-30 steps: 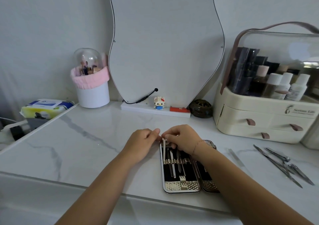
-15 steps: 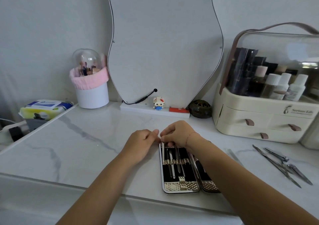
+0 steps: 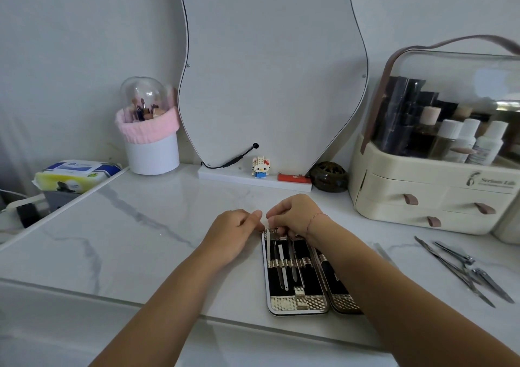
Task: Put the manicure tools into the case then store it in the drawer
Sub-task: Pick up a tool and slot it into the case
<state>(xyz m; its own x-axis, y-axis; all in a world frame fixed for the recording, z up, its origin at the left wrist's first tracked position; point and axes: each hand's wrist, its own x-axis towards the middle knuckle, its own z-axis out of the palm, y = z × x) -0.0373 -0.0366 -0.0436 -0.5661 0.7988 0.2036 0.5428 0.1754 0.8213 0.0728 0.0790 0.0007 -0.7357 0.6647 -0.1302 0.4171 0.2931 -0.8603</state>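
Tabletop: fingers at far end of case.

The cream organizer front reads "Serious Life".

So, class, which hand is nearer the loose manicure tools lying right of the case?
Right. The right hand is at the top end of the case, left of the loose manicure tools; the left hand lies further left, beside that end.
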